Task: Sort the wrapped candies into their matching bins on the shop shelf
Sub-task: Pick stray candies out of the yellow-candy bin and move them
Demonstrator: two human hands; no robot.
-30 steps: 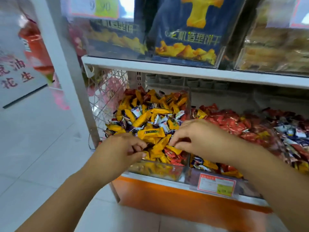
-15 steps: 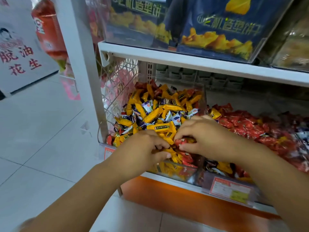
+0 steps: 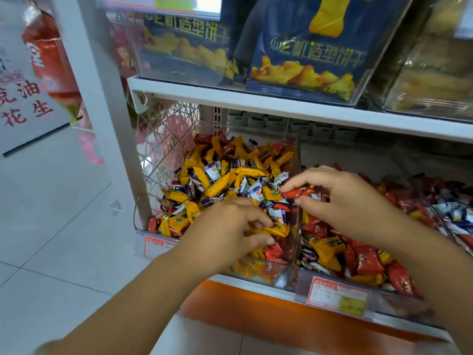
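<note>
Fingers (image 3: 302,179) of the right hand (image 3: 340,194) are narrow, thumb and forefinger pinching a red candy (image 3: 298,192) by its wrapper. That candy sits in the air right over the clear divider between two bins, touching neither heap as far as I can tell. Down at the front, the left hand (image 3: 225,228) is in the left bin (image 3: 258,272), knuckles up, fingers (image 3: 258,222) curled in tight with the thumb underneath, and a yellow candy (image 3: 279,229) is caught between them. The picture blurs a little there, so how firm that grip is, I can't say.

Look at the left bin: heaped mostly with yellow wrappers, white-and-purple ones scattered through the middle, a few reds at the back and along the front edge. The middle bin (image 3: 394,303), just beside it, is mainly red with some yellow pieces lying near its front left corner. Further right there's another heap, whites and blues mixed in with red, cut off at the frame edge.

A red-and-yellow price label (image 3: 337,295) is fixed on the middle bin's front wall, and another shows on the left bin's front, partly behind the left forearm. Both bins stand on the lower shelf (image 3: 256,302) with its orange front. Overhead, the white shelf board (image 3: 281,103) carries blue snack bags (image 3: 307,49) in clear boxes. Pale floor tiles (image 3: 51,226) on the left.
</note>
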